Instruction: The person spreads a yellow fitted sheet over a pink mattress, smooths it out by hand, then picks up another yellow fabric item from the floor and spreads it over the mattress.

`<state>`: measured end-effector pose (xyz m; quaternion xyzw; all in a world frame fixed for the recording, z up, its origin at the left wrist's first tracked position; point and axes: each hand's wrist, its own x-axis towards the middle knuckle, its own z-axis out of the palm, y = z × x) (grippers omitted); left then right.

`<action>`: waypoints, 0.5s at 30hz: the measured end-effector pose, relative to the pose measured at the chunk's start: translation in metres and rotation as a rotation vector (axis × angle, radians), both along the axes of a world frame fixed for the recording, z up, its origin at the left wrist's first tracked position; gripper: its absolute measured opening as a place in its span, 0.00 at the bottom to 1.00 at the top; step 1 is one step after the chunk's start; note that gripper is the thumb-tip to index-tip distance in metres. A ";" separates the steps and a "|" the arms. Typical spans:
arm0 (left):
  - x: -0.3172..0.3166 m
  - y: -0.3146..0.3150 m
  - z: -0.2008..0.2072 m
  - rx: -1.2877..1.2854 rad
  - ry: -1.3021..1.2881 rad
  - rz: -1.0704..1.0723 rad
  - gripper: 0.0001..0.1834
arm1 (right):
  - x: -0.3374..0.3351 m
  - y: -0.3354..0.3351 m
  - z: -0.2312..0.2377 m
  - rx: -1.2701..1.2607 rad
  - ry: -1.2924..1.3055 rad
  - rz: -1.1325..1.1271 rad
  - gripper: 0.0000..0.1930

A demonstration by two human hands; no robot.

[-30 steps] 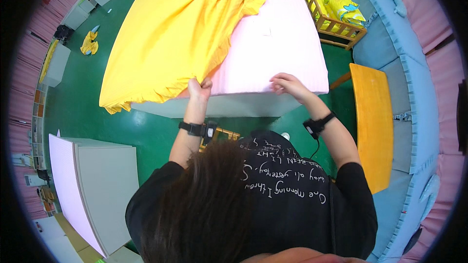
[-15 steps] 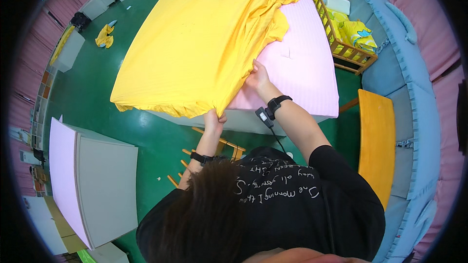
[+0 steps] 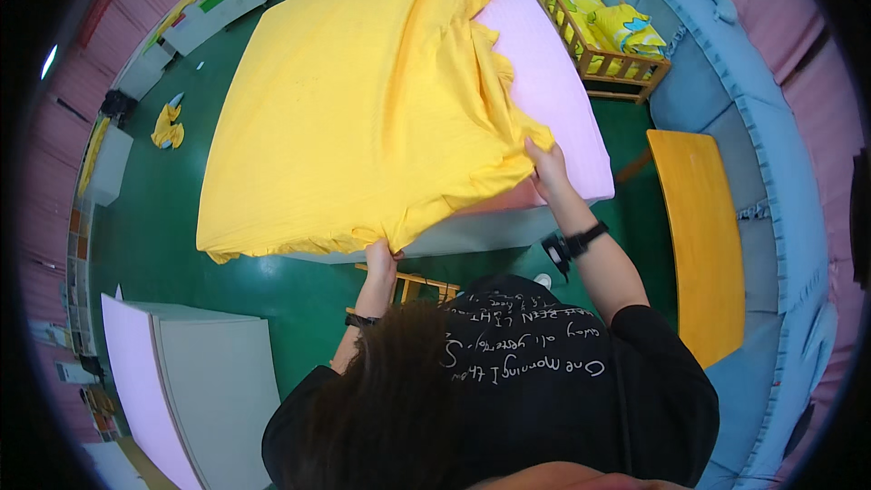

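A yellow fitted sheet (image 3: 318, 109) with a gathered edge covers most of a large block (image 3: 581, 145) with a pale pink striped top and pale sides. The pink top shows along the right side. At the near edge, my left hand (image 3: 381, 259) is closed on the sheet's hem. My right hand (image 3: 548, 171) grips a bunched corner of the sheet over the block's near right part, fingers partly hidden by the cloth. Between my hands the hem hangs slack, and folds run up the sheet's right half.
A wooden chair (image 3: 413, 289) stands below the near edge. To the right are a wooden cot (image 3: 626, 63) with yellow bedding, a wooden table (image 3: 699, 236) and blue padding (image 3: 744, 54). A pink-topped cabinet (image 3: 218, 381) stands left; a yellow cloth (image 3: 168, 127) lies on the floor.
My right hand has moved right and toward me, drawing the sheet's corner over more of the pink top. My left hand still holds the hem, slightly lower in view. The view has shifted a little.
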<state>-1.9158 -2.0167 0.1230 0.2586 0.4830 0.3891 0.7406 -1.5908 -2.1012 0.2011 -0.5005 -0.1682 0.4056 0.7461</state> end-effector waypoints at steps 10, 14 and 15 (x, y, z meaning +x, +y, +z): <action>-0.004 0.011 -0.028 -0.049 0.087 -0.059 0.14 | 0.017 -0.053 -0.022 -0.035 -0.027 0.096 0.19; 0.000 0.010 -0.031 -0.088 0.105 -0.001 0.11 | 0.058 -0.025 -0.024 0.148 0.447 0.138 0.19; 0.003 0.007 -0.024 -0.083 0.102 -0.009 0.11 | 0.067 -0.020 -0.033 0.068 0.441 0.129 0.19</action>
